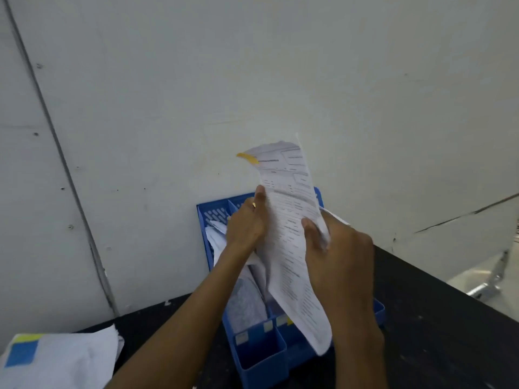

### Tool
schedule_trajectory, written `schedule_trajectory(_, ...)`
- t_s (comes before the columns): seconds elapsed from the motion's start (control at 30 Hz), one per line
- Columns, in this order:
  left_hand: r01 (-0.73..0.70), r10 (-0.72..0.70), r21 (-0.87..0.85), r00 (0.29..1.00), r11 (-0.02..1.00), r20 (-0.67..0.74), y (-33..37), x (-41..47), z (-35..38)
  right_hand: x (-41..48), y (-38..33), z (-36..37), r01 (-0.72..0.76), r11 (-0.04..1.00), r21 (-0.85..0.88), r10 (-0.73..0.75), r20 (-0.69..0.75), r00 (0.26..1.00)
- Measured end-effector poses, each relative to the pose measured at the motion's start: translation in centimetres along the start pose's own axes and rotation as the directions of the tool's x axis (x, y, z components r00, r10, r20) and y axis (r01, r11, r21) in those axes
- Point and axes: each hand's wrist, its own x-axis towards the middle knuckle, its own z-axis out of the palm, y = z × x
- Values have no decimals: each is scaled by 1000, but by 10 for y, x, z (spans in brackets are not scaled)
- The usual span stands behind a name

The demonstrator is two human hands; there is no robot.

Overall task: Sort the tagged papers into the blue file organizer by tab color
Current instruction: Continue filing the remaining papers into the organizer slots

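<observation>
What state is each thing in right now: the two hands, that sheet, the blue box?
Left hand: grips the sheet's left edge.
Right hand: grips its right edge.
Sheet: held up, curled, over the organizer; yellow tab at top.
Blue file organizer: on the black table, papers already inside.
Paper pile: lying at lower left, untouched.

An office-like filing corner: a blue file organizer (261,357) holding printed papers (247,301) sits at the far edge of a black table (435,332) (scuffed) against white wall panels (196,80).
</observation>
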Motion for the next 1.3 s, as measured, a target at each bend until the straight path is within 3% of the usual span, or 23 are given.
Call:
schedule_trajectory(0.13, -47, 72, -216, 991, 975, 110, 17, -6, 1, -1, -4, -7, -25, 1000, 3, 26, -95, 995)
schedule_trajectory(0.23, -70, 105, -219, 983, 973, 151, 15, -7, 0, -2, -4, 1, -55, 998, 41, 60, -136, 989)
schedule_trajectory(0.37, -12, 30, -144, 992, 990, 121, 5, -8, 0, -11, 1, 33, -24, 1000, 0, 24, -205, 978)
schedule_trajectory(0.43, -51, 60, -73, 990, 996, 127, -3, -10, -1, -22, 5, 55, -13, 999, 35, 18, -144, 989)
schedule_trajectory(0.53, -126, 142, -106, 976, 986, 164, -17, -9, 1, -39, 11, 82, -42, 994, 98, 45, -25, 999)
schedule_trajectory(0.6, -102, 138, -178, 970, 979, 200, -17, -8, 0, -46, 13, 91, -121, 993, -15, 122, 132, 984)
schedule_trajectory(0.7, 11, 48, -290, 979, 957, 196, -10, -7, -3, -45, 13, 93, -257, 937, -238, 324, 312, 893)
schedule_trajectory(0.83, 39, 56, -491, 983, 870, 176, -4, -11, -7, -44, 19, 92, -225, 920, -321, 337, 356, 871)
schedule_trajectory(0.97, 0, 43, -470, 996, 883, 81, -8, -9, -8, -50, 27, 92, -208, 869, -449, 447, 535, 716)
schedule_trajectory(1.03, -7, 36, -386, 997, 922, 68, -14, -5, -7, -51, 26, 92, -217, 873, -436, 441, 519, 732)
schedule_trajectory(1.17, -47, 74, -318, 994, 947, 75, -21, -9, -6, -48, 22, 85, -224, 889, -399, 381, 376, 845)
schedule_trajectory(1.3, -216, 223, -377, 975, 901, -27, -29, -37, -28, -42, 24, 75, -232, 906, -354, 377, 426, 823)
